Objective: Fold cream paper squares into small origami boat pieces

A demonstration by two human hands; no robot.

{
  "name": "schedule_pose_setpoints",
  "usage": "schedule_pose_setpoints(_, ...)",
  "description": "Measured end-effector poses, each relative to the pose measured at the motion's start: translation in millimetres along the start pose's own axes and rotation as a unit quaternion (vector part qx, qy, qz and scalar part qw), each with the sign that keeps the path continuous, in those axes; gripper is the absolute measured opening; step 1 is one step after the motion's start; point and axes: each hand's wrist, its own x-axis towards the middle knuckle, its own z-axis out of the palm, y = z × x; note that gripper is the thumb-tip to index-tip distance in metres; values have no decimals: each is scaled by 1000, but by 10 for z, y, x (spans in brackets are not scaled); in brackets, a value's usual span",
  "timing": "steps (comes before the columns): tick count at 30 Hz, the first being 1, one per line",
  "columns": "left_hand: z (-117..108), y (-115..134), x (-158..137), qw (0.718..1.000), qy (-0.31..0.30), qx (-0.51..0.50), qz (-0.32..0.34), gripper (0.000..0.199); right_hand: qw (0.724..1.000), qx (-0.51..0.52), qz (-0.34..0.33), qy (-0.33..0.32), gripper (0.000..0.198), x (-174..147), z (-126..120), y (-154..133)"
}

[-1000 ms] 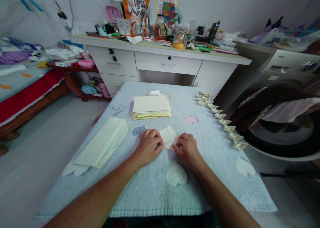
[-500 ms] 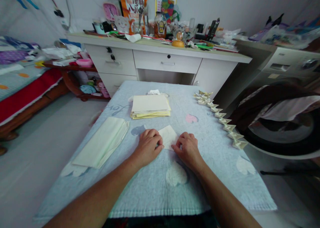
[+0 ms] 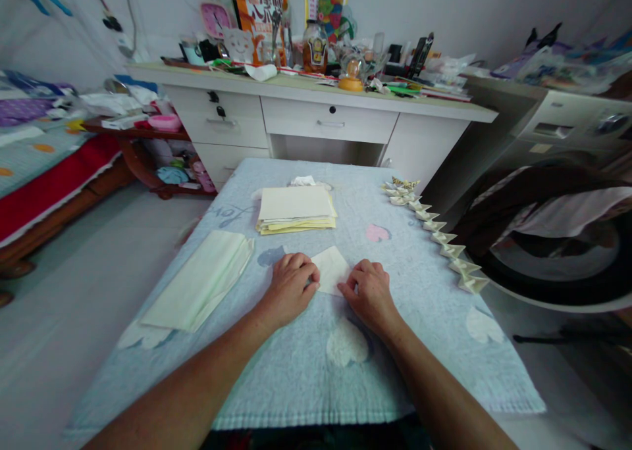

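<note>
A small folded piece of cream paper [image 3: 332,270] lies on the cloth-covered table between my two hands, with a pointed corner facing away from me. My left hand [image 3: 292,284] has its fingers curled and closed on the paper's left edge. On the opposite side, my right hand [image 3: 369,289] is closed too, thumb and fingers pinching the lower right edge. Beyond them sits a stack of cream and yellow paper sheets [image 3: 296,204]. Left of my left hand rests a larger folded bundle of pale paper [image 3: 200,280].
A row of several folded paper boats [image 3: 447,238] runs down the table's right side. Crumpled white tissue [image 3: 303,181] lies behind the stack. A cluttered white desk [image 3: 330,116] stands beyond the table, a washing machine [image 3: 557,131] to the right, a bed [image 3: 54,174] to the left.
The view has shifted very slightly. Both hands stay at the folded paper, and nothing else has visibly moved.
</note>
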Motion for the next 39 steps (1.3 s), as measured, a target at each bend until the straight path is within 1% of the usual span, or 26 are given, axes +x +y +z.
schedule_pose_setpoints(4,-2,2,6,1000,-8,5,-4,4,1000,-14,0,-1,20,7,15,-1)
schedule_pose_setpoints(10,26,-2,7,1000,-6,17,-13,10,1000,-28,0,-2,21,13,31,-2)
schedule_pose_setpoints(27,46,17,1,999,0,24,-27,8,999,-51,-3,8,22,-3,29,-42)
schedule_pose_setpoints(31,53,20,3,999,2,25,-29,8,999,-49,0,18,11,0,37,-45)
schedule_pose_setpoints(35,55,23,7,999,7,31,-23,8,999,-35,-27,15,5,1,50,-69)
schedule_pose_setpoints(39,55,31,9,999,3,35,-28,9,998,-50,-41,9,7,-1,63,-110)
